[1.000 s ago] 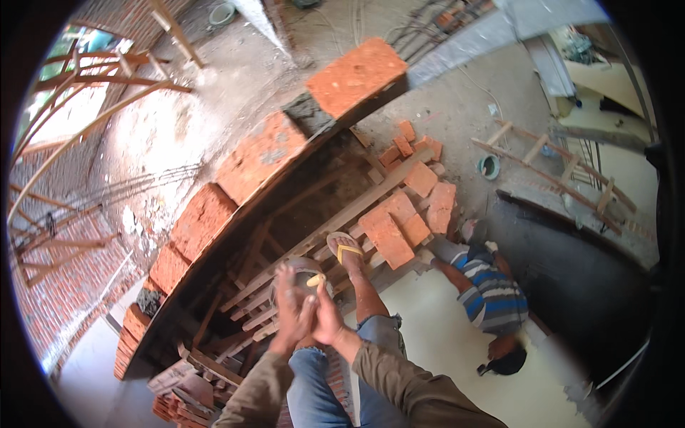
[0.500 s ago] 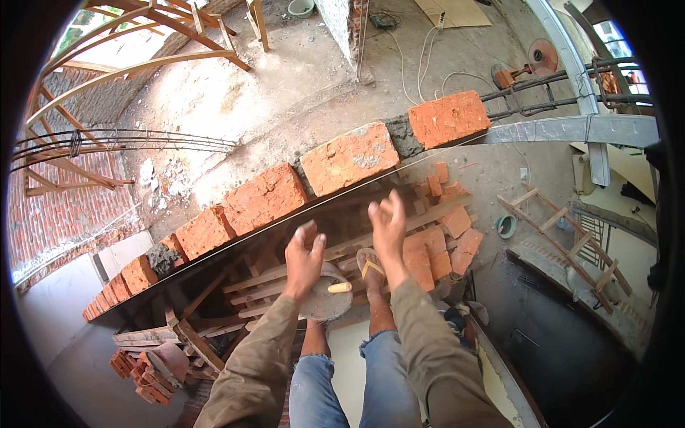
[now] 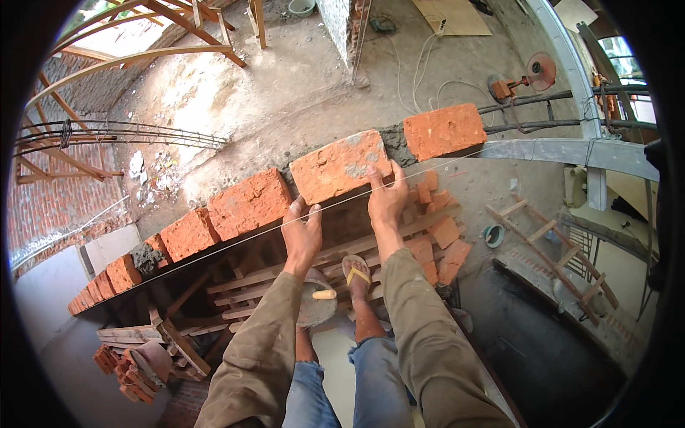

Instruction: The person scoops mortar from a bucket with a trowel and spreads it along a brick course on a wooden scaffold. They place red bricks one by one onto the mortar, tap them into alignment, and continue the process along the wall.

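Observation:
An orange brick with a grey mortar smear point(image 3: 335, 171) lies in the row along the top of a wall, between two neighbours. My left hand point(image 3: 301, 232) grips its lower left corner, fingers bent against the end and thumb on the near side. At its right end my right hand point(image 3: 387, 203) closes on the brick, fingertips on the top and end. A taut white string point(image 3: 435, 165) runs along the near edge of the row, past both hands. Wet mortar point(image 3: 397, 145) fills the gap to the brick on the right point(image 3: 444, 132); another brick point(image 3: 250, 205) sits left.
Below me a mortar bucket point(image 3: 314, 308) holds a trowel with a wooden handle point(image 3: 325, 294). My sandalled foot point(image 3: 357, 274) stands on wooden planks point(image 3: 246, 294), with loose bricks point(image 3: 451, 262) beside it. Steel bars point(image 3: 542, 125) and a metal beam point(image 3: 556, 148) extend right. A wooden ladder point(image 3: 553, 246) lies lower right.
Both hands, raised apart and open above the planks before, have moved forward and closed on the ends of the mortar-smeared brick. The view has shifted slightly.

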A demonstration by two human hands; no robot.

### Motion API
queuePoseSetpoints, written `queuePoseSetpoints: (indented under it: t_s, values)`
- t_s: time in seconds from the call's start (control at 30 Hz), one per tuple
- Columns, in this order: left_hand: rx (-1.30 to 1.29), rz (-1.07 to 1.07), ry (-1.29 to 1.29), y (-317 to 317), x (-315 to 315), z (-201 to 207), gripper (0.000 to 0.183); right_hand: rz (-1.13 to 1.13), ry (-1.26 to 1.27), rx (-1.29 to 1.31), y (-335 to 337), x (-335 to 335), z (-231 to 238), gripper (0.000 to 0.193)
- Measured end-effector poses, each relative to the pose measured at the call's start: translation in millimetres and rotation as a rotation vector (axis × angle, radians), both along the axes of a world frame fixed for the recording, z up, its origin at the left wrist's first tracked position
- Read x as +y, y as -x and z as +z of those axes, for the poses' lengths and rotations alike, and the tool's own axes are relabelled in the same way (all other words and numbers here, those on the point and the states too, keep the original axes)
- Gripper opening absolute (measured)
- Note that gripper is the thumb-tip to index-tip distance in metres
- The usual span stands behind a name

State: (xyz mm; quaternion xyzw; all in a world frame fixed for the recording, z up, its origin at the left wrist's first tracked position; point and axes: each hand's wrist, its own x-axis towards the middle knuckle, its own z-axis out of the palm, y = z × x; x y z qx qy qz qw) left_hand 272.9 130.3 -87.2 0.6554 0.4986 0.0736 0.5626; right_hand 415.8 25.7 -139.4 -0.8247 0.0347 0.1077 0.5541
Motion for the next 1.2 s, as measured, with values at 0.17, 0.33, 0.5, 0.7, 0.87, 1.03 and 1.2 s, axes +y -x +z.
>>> queuePoseSetpoints:
  t_s: [0.17,0.33,0.5,0.7,0.87,1.03,1.2]
  values:
    - [-0.031,-0.001,-0.013,1.5,0.7,0.0,0.045,-0.020,-0.024,-0.005,-2.7,0.0,2.9,0.064]
    - [-0.005,-0.069,0.038,-7.9,-3.7,3.4,0.048,-0.068,0.013,0.051,-13.1,-5.8,22.9,0.063]
    - [-0.023,-0.024,0.008,-11.3,-11.1,5.5,0.050,0.049,-0.006,0.055,-17.1,-12.7,34.8,0.066]
    - [0.002,-0.006,-0.005,-11.8,-14.9,8.6,0.053,0.117,0.166,0.022,-15.3,-14.2,24.6,0.071]
    - [-0.010,0.015,-0.039,-14.5,-19.1,11.4,0.053,0.130,0.122,0.018,-15.4,-19.1,14.2,0.073]
    - [-0.033,0.118,-0.010,-15.9,-26.0,5.0,0.053,0.153,0.072,-0.025,-13.5,-21.3,5.1,0.075]
    - [0.011,0.181,-0.096,-13.7,-31.6,-4.6,0.054,0.219,0.041,0.045,-14.6,-23.9,1.7,0.073]
